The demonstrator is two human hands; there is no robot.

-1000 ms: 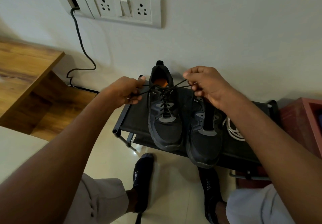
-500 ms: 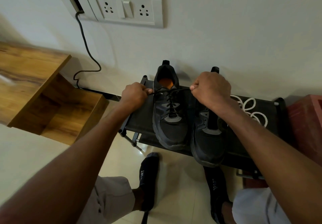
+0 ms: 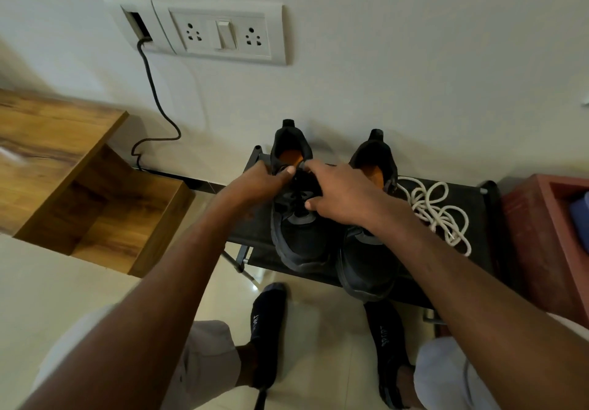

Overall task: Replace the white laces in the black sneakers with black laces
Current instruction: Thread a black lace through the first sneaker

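At frame centre, our left hand [image 3: 261, 183] and right hand [image 3: 338, 196] have closed inward from the outstretched pull; each grip pinches the black lace at the left sneaker [image 3: 298, 231] tongue, evidently knotting.

Both arms reach forward; the left hand [image 3: 261, 183] and right hand [image 3: 338, 196] meet, fingers curled, thumbs extended.
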